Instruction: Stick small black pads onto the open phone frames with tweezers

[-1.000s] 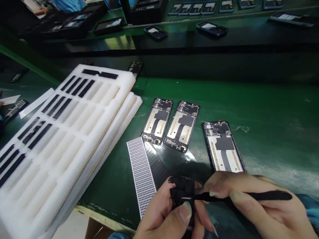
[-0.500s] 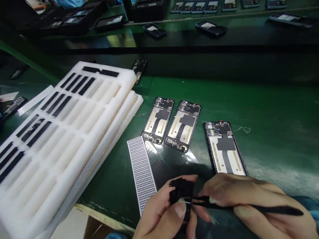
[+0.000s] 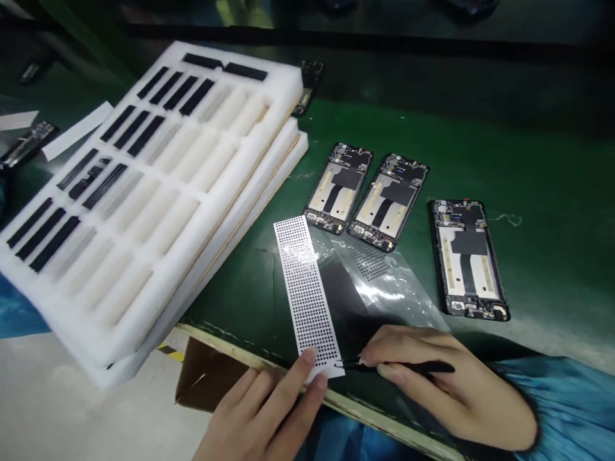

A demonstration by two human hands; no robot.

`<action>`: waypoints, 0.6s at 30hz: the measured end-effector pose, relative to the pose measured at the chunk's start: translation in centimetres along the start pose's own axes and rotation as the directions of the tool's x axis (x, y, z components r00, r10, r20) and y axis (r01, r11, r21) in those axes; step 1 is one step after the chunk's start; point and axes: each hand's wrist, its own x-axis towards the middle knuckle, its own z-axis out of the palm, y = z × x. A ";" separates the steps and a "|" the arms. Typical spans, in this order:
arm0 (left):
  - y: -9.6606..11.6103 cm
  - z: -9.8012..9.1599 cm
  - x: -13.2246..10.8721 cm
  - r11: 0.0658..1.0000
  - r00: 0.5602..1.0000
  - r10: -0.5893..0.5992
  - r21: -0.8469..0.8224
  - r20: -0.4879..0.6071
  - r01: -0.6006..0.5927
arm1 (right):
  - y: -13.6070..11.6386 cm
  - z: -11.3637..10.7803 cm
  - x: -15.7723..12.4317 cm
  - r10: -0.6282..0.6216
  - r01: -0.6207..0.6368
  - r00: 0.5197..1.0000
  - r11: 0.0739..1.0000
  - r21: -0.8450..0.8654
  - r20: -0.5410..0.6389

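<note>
A long white sheet of small black dot stickers (image 3: pixel 307 288) lies slantwise near the bench's front edge. My left hand (image 3: pixel 269 403) reaches over that edge, its fingers stretched out and two fingertips pressing on the sheet's lower end; its palm side is hidden. Black tweezers (image 3: pixel 427 367) are gripped in my right hand (image 3: pixel 432 384), their tips at the lower right corner of the sheet, by the last dots. Just beyond is a clear plastic bag (image 3: pixel 398 288). An opened phone (image 3: pixel 468 262) lies to the right, above my right hand.
Two more opened phones (image 3: pixel 339 186) (image 3: pixel 389 202) lie side by side behind the bag. Stacked white foam trays (image 3: pixel 192 198) with black strips in their slots fill the left. Another phone (image 3: pixel 310 86) sits behind them. A cardboard box (image 3: pixel 199 374) stands below the bench edge.
My left hand has moved from the small black part to the dot sheet; that part no longer shows. The tweezers have shifted to the sheet's corner. The view has tilted down.
</note>
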 end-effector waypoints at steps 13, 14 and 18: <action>-0.1 0.8 0.7 0.994 0.986 0.083 0.056 0.142 -0.092 | 0.1 0.5 0.7 -0.059 0.063 0.990 0.998 -0.025 0.127; -0.1 0.9 0.6 0.994 0.986 0.082 0.058 0.148 -0.091 | 0.0 0.4 0.8 -0.060 0.064 0.988 0.998 -0.029 0.143; 0.0 0.9 0.6 0.993 0.986 0.081 0.068 0.147 -0.092 | -0.7 -0.6 2.0 -0.020 0.036 0.974 0.997 -0.067 0.225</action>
